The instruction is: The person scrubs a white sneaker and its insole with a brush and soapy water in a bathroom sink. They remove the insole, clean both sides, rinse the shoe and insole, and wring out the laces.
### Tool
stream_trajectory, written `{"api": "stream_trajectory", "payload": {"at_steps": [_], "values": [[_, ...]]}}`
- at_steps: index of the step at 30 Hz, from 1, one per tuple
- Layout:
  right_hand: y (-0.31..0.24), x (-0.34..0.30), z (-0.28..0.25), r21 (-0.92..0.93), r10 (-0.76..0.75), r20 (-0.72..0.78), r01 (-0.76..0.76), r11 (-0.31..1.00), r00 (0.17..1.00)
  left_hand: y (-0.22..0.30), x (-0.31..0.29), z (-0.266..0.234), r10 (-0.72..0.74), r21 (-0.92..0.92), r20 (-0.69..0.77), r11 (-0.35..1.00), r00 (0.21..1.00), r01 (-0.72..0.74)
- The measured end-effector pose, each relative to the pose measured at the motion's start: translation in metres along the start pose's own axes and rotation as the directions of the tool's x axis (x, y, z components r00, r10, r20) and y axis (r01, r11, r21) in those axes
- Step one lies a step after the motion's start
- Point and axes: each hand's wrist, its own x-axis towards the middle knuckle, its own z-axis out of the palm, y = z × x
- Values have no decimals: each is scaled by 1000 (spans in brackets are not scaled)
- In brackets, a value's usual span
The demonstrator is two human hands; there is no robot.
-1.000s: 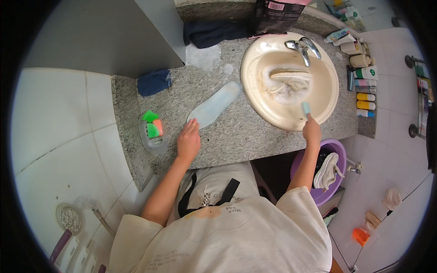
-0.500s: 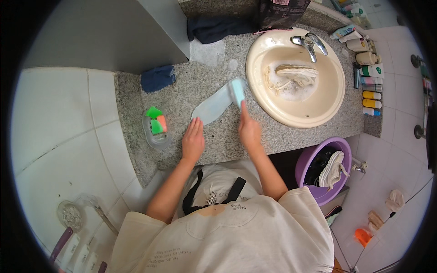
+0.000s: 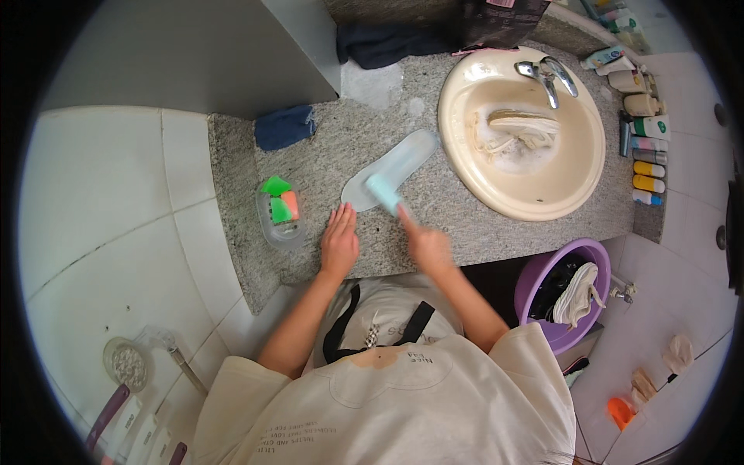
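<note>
A pale grey shoe insole (image 3: pixel 413 153) lies flat on the granite counter, slanting from near left to far right. My left hand (image 3: pixel 339 242) rests with its fingers stretched out, their tips at the insole's near left end. In my right hand (image 3: pixel 428 245) is the handle of a light blue scrubbing brush (image 3: pixel 383 192), with the forefinger laid along it. The brush head presses on the near half of the insole and is slightly blurred. Its bristles are hidden underneath.
Left on the counter stands a clear soap dish (image 3: pixel 280 225) with green and orange soap pieces. Behind it lies a folded blue cloth (image 3: pixel 284 128). A cream sink (image 3: pixel 457 170) holds white shoes or cloth in suds. Below right is a purple basin (image 3: pixel 526 284). Bottles (image 3: pixel 648 184) line the right edge.
The brush in my right hand has moved along the insole from its far right end to the near left half. My left hand stays at the near end. The view has shifted slightly.
</note>
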Motion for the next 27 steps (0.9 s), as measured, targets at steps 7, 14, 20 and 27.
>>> {"api": "stream_trajectory", "payload": {"at_steps": [7,14,20,27], "values": [[-25,1,14,71,47,-84,-42,997,995,1,1,4,-3,64,-27,998,1000,4],[9,54,-35,-21,121,-201,-128,992,972,1,5,-7,7,86,-34,996,999,-4],[-38,-11,15,-16,-149,55,150,989,987,-5,5,-4,14,83,-46,997,999,-10],[-18,18,7,14,53,-102,-52,999,993,0,7,-4,3,102,-55,995,999,2]]}}
